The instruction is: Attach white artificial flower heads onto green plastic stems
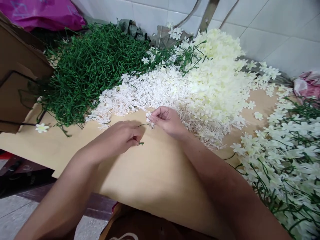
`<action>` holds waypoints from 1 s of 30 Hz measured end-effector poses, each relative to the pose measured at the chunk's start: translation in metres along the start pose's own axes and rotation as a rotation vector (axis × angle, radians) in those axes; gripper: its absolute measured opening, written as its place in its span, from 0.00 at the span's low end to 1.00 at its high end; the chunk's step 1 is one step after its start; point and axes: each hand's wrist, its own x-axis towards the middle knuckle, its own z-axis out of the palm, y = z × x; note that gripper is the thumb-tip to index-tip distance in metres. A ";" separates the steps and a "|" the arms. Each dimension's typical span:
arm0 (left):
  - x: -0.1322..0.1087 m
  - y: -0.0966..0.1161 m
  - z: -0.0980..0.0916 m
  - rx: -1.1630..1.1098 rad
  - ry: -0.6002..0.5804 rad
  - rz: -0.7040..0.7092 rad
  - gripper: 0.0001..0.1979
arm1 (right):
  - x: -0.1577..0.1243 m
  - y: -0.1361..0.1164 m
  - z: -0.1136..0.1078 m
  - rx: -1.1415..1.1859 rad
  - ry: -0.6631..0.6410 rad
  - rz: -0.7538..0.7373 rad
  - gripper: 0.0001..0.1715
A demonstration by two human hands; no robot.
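Between the fingers of my right hand (168, 120) is a small white artificial flower (149, 119), pinched near the middle of the board. My left hand (126, 136) is closed on a thin green artificial stem (142, 143); one end pokes out below the fingers, and a dark length runs toward the flower. Whether stem and flower are joined cannot be made out. Just beyond my hands lies a heap of white stamen-like pieces (140, 95). Green stems (95, 60) are piled behind my left hand, and loose cream-white blossoms (217, 80) behind my right.
Stemmed white flowers (287, 150) cover the right side of the tan board (160, 180). A cardboard box (17, 76) stands at the left, with a purple bag (42, 13) behind it. One loose blossom (42, 127) lies near the box. A tiled wall (275, 30) closes off the back.
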 end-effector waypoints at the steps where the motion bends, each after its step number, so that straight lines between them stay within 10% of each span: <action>1: -0.001 -0.001 0.001 -0.008 0.019 0.013 0.08 | 0.002 0.001 -0.004 -0.012 0.058 -0.032 0.25; 10: 0.003 0.003 0.008 -0.108 0.193 -0.001 0.07 | 0.001 -0.005 -0.022 0.024 0.246 -0.124 0.19; 17: 0.041 0.007 -0.018 -1.021 0.618 -0.070 0.15 | -0.002 -0.024 -0.032 0.185 0.184 -0.163 0.22; 30: 0.084 0.017 0.020 -1.457 0.572 -0.292 0.17 | 0.002 -0.018 -0.036 0.047 0.196 -0.078 0.23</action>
